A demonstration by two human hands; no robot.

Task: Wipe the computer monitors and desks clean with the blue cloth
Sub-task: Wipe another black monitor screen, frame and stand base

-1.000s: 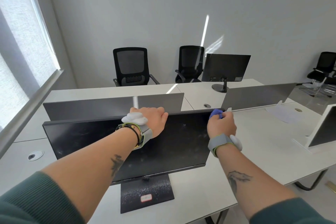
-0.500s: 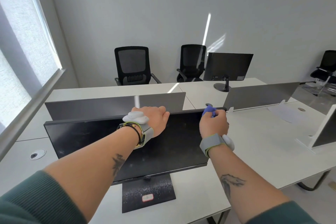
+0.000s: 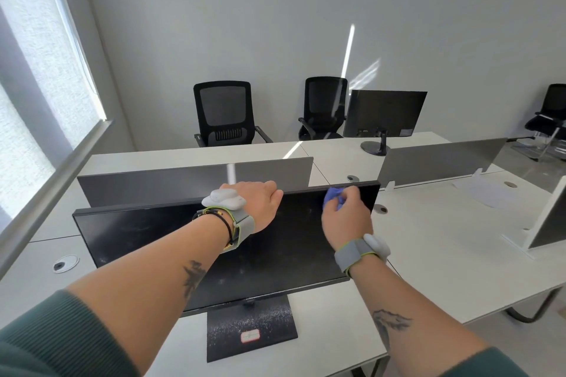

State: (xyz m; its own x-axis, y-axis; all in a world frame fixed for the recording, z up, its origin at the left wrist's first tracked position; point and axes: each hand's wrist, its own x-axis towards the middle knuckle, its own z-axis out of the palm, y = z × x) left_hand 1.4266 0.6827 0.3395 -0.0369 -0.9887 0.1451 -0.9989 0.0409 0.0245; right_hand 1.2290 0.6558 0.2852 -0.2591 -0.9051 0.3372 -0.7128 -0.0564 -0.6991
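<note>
The right hand (image 3: 344,219) squeezes the crumpled blue cloth (image 3: 332,197); the left hand (image 3: 260,205) curls over the top edge of the black monitor (image 3: 137,232). The white desk (image 3: 444,254) is smooth and flat. The monitor is wide and dusty, with the cloth near its top right corner.

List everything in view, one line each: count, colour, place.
near monitor: one, black, on the front desk.
far monitor: one, black, on the back desk.
blue cloth: one, blue, bunched against the near monitor's upper right screen.
desks: several joined, white, filling the middle.
dividers: two, grey, upright between front and back desks.
chairs: three, black, two behind the back desk, one far right.
cable ports: four, round, set in the desktops.
paper sheet: one, white, flat on the right desk.
window: one, bright, left wall.
left hand: one, grips the near monitor's top edge.
right hand: one, holds the blue cloth on the screen.
</note>
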